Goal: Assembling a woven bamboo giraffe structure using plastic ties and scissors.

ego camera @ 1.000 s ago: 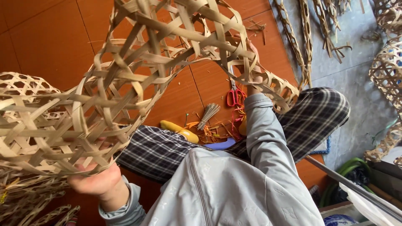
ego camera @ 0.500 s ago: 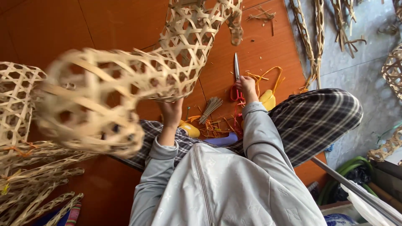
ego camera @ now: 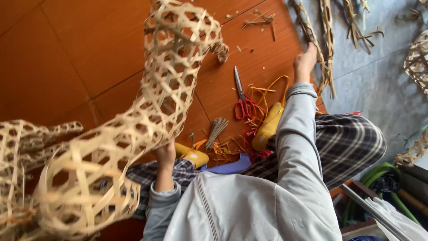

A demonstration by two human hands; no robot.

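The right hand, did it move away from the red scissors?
Yes. The right hand was at the red scissors half a second ago. Now it is farther out, past them, at the bamboo strips by the edge of the orange floor.

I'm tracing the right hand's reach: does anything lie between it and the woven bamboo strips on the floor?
Nothing visible does. The right hand is already at the woven bamboo strips. The red-handled scissors lie off to the side, and the left hand holds the open-weave bamboo frame.

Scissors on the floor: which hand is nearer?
Right. The right hand reaches to bamboo strips just right of the red-handled scissors; the left hand grips the woven bamboo frame, lower left of them.
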